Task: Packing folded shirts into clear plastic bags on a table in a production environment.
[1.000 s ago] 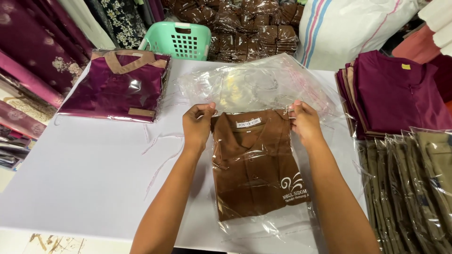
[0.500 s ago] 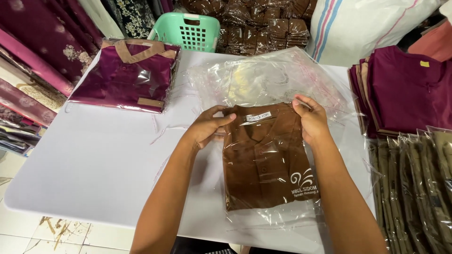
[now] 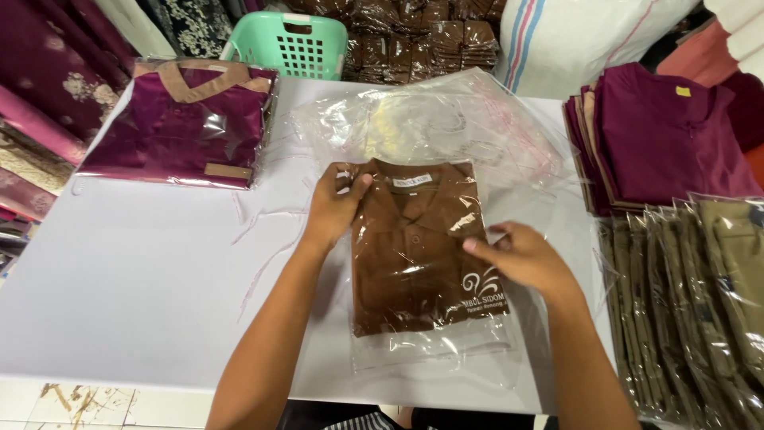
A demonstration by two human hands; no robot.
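On table (image 3: 143, 279), left hand (image 3: 334, 209) pinched bagged brown shirt (image 3: 418, 247) collar corner; right hand (image 3: 521, 259) fingers pressed together on bag edge.

White table (image 3: 143, 287) with bagged brown shirt (image 3: 414, 255), bagged maroon shirt (image 3: 179, 127), maroon shirt stack (image 3: 660, 135), bagged khaki garments (image 3: 700, 295).

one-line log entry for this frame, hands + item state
left hand: pinching top-left of bagged brown shirt | right hand: on bag's right edge | shirt: flat on white table, folded

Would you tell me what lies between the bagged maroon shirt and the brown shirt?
In the head view, only bare white table separates the maroon shirt from the brown shirt, apart from loose plastic strips.
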